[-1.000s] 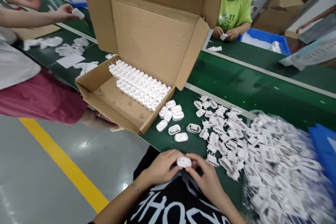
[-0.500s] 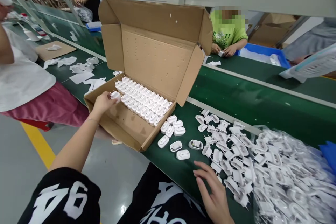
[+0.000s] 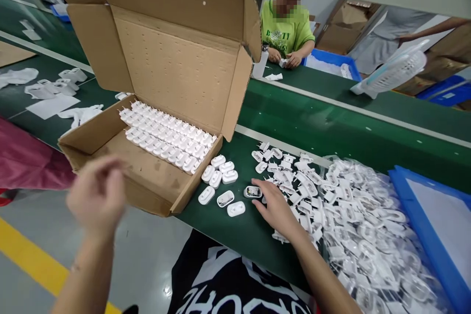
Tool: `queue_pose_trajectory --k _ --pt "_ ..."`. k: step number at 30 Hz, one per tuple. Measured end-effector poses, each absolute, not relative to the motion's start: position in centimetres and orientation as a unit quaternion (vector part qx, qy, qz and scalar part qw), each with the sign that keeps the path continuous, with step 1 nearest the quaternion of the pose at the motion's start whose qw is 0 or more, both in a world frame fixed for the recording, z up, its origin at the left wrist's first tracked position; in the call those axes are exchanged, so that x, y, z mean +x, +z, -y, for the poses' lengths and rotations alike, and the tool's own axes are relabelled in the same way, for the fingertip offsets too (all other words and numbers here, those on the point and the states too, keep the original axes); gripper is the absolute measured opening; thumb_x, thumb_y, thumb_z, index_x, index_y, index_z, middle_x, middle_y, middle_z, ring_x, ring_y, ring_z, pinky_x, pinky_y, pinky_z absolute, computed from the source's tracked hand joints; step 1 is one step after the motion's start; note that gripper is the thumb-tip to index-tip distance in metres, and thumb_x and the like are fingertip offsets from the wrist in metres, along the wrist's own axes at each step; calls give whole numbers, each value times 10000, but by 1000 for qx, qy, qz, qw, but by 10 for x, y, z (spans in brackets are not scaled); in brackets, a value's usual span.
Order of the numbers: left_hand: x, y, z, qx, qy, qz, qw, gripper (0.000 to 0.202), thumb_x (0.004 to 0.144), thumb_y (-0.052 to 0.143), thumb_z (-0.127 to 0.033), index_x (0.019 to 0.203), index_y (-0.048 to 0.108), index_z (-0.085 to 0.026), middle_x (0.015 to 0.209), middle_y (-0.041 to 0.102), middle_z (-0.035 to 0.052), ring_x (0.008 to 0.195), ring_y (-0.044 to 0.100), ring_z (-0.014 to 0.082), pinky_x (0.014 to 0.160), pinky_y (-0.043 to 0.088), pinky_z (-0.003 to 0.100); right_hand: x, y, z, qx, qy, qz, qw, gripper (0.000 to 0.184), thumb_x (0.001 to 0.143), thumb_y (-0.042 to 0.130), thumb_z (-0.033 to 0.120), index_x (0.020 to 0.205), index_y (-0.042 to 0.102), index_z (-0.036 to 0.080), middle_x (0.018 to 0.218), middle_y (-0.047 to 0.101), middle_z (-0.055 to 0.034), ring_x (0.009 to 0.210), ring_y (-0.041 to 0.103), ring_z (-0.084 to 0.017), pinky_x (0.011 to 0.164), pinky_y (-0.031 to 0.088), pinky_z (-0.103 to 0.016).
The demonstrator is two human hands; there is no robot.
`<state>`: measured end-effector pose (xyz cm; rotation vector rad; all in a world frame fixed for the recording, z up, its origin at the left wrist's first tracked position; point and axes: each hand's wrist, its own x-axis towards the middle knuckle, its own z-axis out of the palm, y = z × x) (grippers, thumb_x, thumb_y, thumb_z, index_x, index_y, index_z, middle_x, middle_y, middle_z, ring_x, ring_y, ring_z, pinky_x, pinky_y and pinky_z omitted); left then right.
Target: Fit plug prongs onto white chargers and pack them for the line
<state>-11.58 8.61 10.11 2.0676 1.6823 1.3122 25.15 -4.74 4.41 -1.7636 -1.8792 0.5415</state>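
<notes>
Nearest the camera: left hand (image 3: 97, 196) raised in front of the cardboard box (image 3: 147, 184), blurred, fingers loosely curled, nothing visibly held. Right hand (image 3: 274, 206) flat on the green belt (image 3: 331, 127), fingers spread, fingertips touching an open plug shell (image 3: 253, 192) at the edge of the loose pile of white plug parts (image 3: 349, 221). Just beside: small cluster of finished plugs (image 3: 221, 176). Inside the box, two neat rows of plugs (image 3: 165, 135). Beyond, a person in a green shirt (image 3: 286, 34).

The right hand (image 3: 275, 207) lies on the green belt (image 3: 331, 122) just right of the cardboard box (image 3: 147, 108), its fingertips touching an open white shell (image 3: 252, 192), while the left hand (image 3: 97, 196), blurred and empty, hangs before the box's near wall.
</notes>
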Motion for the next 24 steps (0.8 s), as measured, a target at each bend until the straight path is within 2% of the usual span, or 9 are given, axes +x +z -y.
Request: queue_pose_trajectory --k 2,4,6,8,11,14,18,22,24 --pt "-80 83 -26 746 454 -473 114 284 834 559 -187 1101 588 -281 926 629 8 794 611 173 712 542 365 250 44 46 -631 195 711 241 443 905 454 137 1332 427 255 1201 599 -80 1116 549 -254 1039 361 -557" --pt "-46 58 19 760 434 -448 185 342 849 536 -153 1175 529 -256 1040 605 52 850 613 178 698 557 344 252 51 48 -617 216 722 226 472 909 463 143 1357 400 275 1190 611 -68 1106 560 -246 1069 313 -575" --pt "-21 32 42 743 414 -476 224 415 866 530 -174 1267 438 -233 1233 518 116 1059 574 230 815 561 395 257 64 47 -603 259 726 207 521 906 526 236 1392 353 303 1281 560 -68 1191 509 -258 1065 338 -548" --pt "-6 15 48 724 394 -508 251 521 888 508 -201 1370 310 -224 1387 394 152 1265 439 276 960 501 472 262 78 37 -602 288 717 202 576 898 557 342 1418 310 314 1395 457 -74 1285 421 -272 1041 386 -502" --pt "4 6 32 721 363 -529 263 618 915 468 -223 1448 156 -220 1478 291 160 1362 320 289 1059 402 526 262 87 0 -599 287 715 217 693 857 608 389 1444 251 294 1472 340 -99 1349 328 -283 1033 395 -476" --pt "12 6 11 741 348 -524 235 496 925 446 -231 1394 289 -214 1412 402 149 1300 411 287 1033 426 513 250 76 -45 -535 306 761 202 856 720 752 344 1426 276 255 1434 381 -120 1334 345 -295 1023 400 -455" --pt "10 16 14 755 359 -510 205 269 921 453 -235 1184 504 -219 1144 611 105 1061 595 251 894 523 430 235 57 -74 -468 336 794 193 648 693 757 234 1266 455 205 1272 529 -97 1155 528 -251 943 453 -377" --pt "-35 59 28 745 383 -497 226 262 885 539 -279 1146 541 -258 1116 647 57 996 629 219 859 541 362 245 63 -66 -485 302 797 198 511 682 748 226 1145 533 200 1123 590 -76 1047 571 -248 883 467 -366" --pt "-73 89 9 719 401 -528 209 274 863 570 -343 1121 564 -253 1123 646 48 990 629 231 848 538 369 257 79 -58 -508 285 784 214 493 685 742 256 1129 534 207 1116 576 -77 1053 561 -256 898 457 -383"
